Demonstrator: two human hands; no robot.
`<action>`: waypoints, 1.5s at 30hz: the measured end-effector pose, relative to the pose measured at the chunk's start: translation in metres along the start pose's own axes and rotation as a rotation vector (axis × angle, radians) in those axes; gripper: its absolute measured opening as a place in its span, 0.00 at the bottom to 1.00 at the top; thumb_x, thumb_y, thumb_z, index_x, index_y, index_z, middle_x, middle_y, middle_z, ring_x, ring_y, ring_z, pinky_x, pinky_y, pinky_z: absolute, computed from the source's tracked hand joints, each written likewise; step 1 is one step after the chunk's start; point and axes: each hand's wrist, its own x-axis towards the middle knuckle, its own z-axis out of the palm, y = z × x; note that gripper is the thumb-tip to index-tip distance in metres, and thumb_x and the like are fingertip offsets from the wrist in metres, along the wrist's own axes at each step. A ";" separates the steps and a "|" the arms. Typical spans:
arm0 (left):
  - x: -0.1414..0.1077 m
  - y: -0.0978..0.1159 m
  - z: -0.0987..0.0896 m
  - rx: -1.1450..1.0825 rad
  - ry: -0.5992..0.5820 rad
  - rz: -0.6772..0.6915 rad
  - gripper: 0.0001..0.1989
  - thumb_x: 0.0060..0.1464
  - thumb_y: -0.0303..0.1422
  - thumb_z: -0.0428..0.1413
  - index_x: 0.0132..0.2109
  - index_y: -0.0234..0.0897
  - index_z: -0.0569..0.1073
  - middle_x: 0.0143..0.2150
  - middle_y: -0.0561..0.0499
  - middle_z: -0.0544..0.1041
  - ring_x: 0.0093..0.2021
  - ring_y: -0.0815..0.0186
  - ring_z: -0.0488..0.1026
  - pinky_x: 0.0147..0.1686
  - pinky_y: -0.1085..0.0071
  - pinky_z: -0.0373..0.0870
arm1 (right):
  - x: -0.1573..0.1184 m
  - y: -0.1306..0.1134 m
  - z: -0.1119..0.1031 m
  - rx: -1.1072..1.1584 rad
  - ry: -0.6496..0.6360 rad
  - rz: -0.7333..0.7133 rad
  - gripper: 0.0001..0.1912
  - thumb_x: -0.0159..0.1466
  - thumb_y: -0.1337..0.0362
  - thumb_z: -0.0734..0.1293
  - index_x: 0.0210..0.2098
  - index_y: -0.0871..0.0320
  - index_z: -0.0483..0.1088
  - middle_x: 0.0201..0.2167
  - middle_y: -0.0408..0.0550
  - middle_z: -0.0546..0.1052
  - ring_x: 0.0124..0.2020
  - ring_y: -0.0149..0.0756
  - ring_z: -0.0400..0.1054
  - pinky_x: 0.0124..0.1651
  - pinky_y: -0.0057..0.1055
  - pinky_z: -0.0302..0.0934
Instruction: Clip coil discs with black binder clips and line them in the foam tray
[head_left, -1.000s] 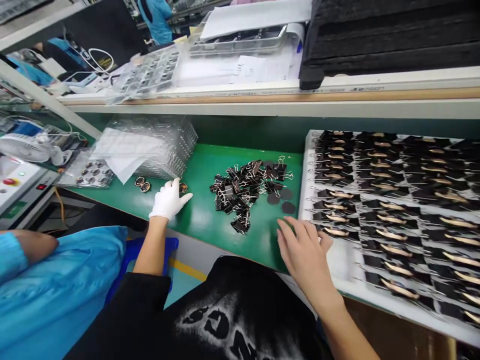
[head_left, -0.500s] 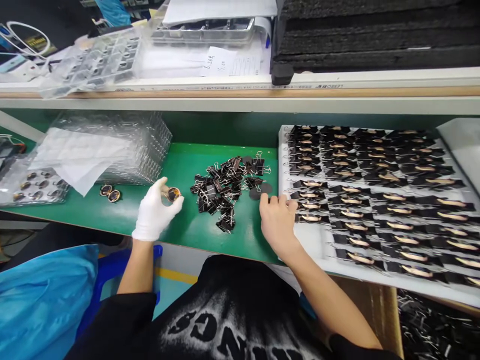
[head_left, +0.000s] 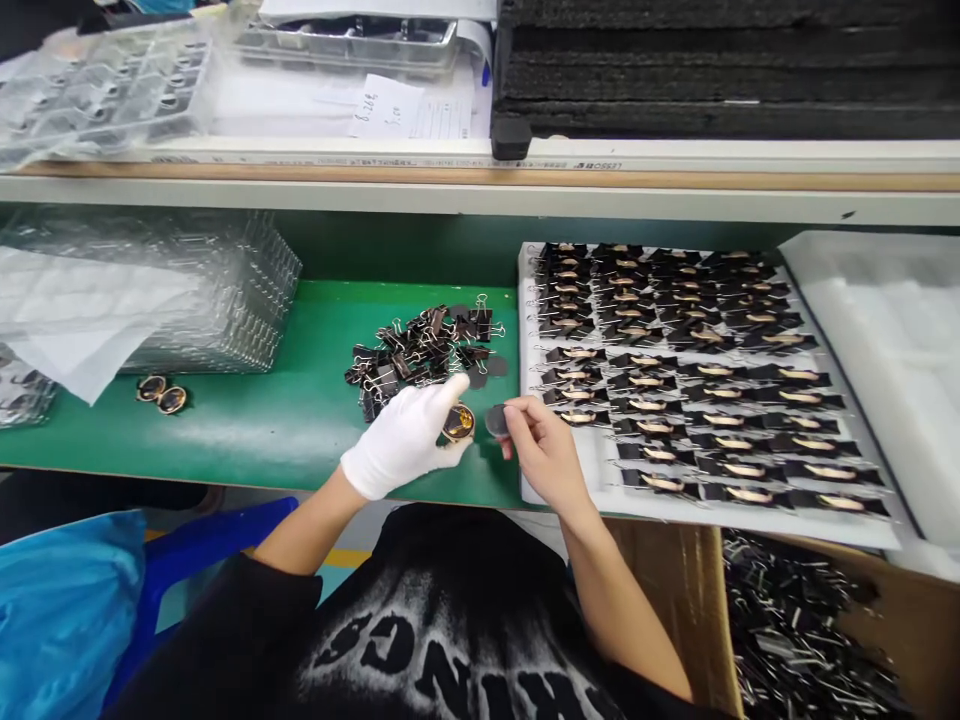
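Note:
My left hand (head_left: pixel 409 432), in a white glove, grips a round gold-rimmed piece (head_left: pixel 458 423) with a dark and amber face by its edges. Close on its right, my bare right hand (head_left: pixel 544 447) pinches a thin dark grey disc (head_left: pixel 496 420) between thumb and fingers. A small gap separates the disc from the round piece. Just beyond both hands lies a heap of black binder clips (head_left: pixel 420 350), partly behind the glove. More grey discs (head_left: pixel 491 367) rest at the heap's right side. Two similar gold-rimmed round pieces (head_left: pixel 162 394) sit at the left on the green table.
On the right, a white foam tray (head_left: pixel 536 470) carries rows of binder clips clamped on gold-edged pieces (head_left: pixel 720 420). Stacked clear plastic trays (head_left: pixel 255 300) stand at the left. A shelf edge (head_left: pixel 420 200) crosses above the table. A cardboard box of binder clips (head_left: pixel 802 620) is at lower right.
My left hand has carried the round piece rightward, in front of the clip heap. My right hand has picked up a grey disc and brought it near the piece. The view has shifted right.

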 end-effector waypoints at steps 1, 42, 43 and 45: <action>0.002 0.002 0.001 0.002 0.010 0.034 0.36 0.57 0.35 0.61 0.69 0.35 0.56 0.47 0.43 0.81 0.44 0.54 0.81 0.45 0.60 0.76 | -0.002 0.002 -0.002 0.023 -0.013 0.002 0.16 0.74 0.48 0.59 0.41 0.53 0.67 0.25 0.40 0.73 0.21 0.33 0.67 0.27 0.30 0.59; 0.046 -0.038 -0.004 0.379 -0.533 -0.098 0.17 0.65 0.44 0.54 0.47 0.37 0.79 0.44 0.40 0.76 0.47 0.48 0.72 0.44 0.56 0.59 | -0.022 0.016 -0.027 0.717 -0.001 0.168 0.10 0.63 0.55 0.77 0.41 0.53 0.81 0.38 0.48 0.84 0.37 0.38 0.77 0.48 0.36 0.71; 0.045 -0.041 -0.005 0.366 -0.528 -0.099 0.15 0.64 0.43 0.56 0.48 0.38 0.79 0.45 0.40 0.77 0.47 0.49 0.72 0.45 0.56 0.59 | -0.022 0.016 -0.027 0.710 0.002 0.168 0.11 0.63 0.55 0.77 0.41 0.53 0.81 0.38 0.48 0.84 0.37 0.38 0.77 0.48 0.37 0.71; 0.045 -0.044 -0.007 0.353 -0.512 -0.118 0.12 0.63 0.39 0.56 0.45 0.37 0.80 0.43 0.41 0.77 0.46 0.50 0.72 0.45 0.56 0.59 | -0.022 0.017 -0.028 0.700 0.009 0.165 0.11 0.62 0.54 0.77 0.41 0.53 0.81 0.37 0.48 0.84 0.37 0.39 0.77 0.48 0.38 0.71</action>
